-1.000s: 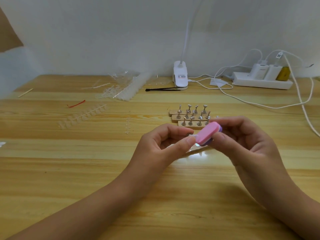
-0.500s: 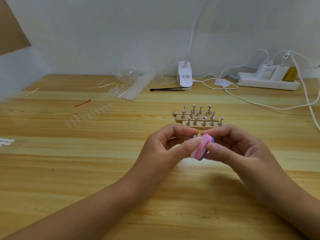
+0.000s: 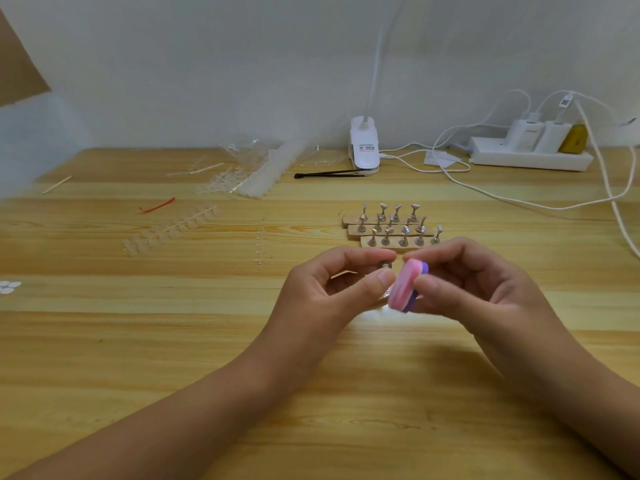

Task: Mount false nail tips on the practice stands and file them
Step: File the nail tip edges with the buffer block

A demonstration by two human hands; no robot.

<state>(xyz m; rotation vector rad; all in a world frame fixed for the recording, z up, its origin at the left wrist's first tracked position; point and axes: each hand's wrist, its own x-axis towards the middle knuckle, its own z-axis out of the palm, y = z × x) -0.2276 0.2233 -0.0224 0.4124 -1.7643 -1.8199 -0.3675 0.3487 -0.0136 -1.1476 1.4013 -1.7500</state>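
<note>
My left hand (image 3: 332, 285) pinches a small metal practice stand (image 3: 385, 264) between thumb and forefinger; any nail tip on it is too small to make out. My right hand (image 3: 485, 292) grips a pink and purple buffer block (image 3: 406, 289), held edge-on right against the stand. Both hands hover above the wooden table (image 3: 173, 341). Just behind them lie three wooden strips with several metal stands (image 3: 391, 228). Strips of clear nail tips (image 3: 173, 228) lie to the left.
A heap of clear tip strips and plastic bags (image 3: 252, 174) sits at the back. A white clip lamp (image 3: 363, 147), black tweezers (image 3: 329, 173), a power strip with chargers (image 3: 530, 150) and white cables (image 3: 519, 202) line the back right. A red scrap (image 3: 157, 206) lies left.
The buffer block has tipped from lying flatter to nearly upright and slid down along the stand. Both hands stay close together in front of the wooden strips.
</note>
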